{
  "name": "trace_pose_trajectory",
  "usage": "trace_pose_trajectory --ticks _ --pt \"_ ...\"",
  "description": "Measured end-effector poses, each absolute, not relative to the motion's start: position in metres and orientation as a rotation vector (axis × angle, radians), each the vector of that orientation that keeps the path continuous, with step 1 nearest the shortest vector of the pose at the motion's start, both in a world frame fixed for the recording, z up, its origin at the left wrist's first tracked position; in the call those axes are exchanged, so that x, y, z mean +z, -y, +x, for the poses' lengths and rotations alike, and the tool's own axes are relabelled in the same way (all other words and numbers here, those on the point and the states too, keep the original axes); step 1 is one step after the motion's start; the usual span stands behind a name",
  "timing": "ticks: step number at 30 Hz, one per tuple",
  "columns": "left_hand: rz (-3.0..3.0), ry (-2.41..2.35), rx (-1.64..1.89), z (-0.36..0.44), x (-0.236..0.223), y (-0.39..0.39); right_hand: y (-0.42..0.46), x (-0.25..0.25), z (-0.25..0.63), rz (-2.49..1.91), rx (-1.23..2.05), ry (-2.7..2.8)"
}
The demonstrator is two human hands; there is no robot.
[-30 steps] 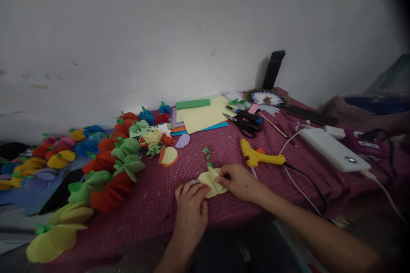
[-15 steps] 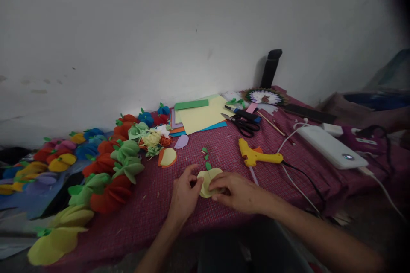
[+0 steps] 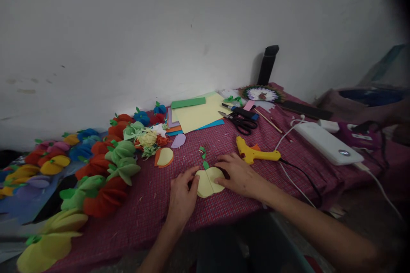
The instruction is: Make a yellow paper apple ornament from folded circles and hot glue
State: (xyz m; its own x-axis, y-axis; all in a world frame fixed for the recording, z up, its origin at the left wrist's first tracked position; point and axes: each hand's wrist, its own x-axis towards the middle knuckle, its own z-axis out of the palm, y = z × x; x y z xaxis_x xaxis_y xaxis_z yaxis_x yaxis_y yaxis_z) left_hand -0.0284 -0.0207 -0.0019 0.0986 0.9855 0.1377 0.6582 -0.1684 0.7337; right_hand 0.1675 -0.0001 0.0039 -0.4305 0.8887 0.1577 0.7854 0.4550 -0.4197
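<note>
Right hand shifted rightward on paper; checked cloth, wall

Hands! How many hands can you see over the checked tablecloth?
2. The left hand is at the left edge of the pale yellow paper shape, and the right hand is at its right edge. Neither is hidden.
</note>
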Motion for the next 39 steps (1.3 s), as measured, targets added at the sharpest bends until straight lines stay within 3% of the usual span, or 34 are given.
trace_pose_trajectory --ticks 11,17,25,35,39 --pt "2.0 -1.634 0.843 -0.029 -0.006 0.022 0.002 0.006 0.165 -1.354 0.546 2.226" --pt "1.807 -1.534 0.88 -0.032 -0.009 0.019 0.0 -0.005 0.16 -1.372 0.816 2.032" --pt "1.685 -1.461 0.916 -0.035 -0.006 0.018 0.0 0.003 0.161 -1.397 0.816 2.034" --pt "1.817 -1.525 0.796 -0.033 0.006 0.02 0.006 0.003 0.163 -1.134 1.231 1.77" --pt "1.876 -1.56 0.747 -0.027 0.012 0.02 0.012 0.005 0.163 -1.064 1.252 1.87"
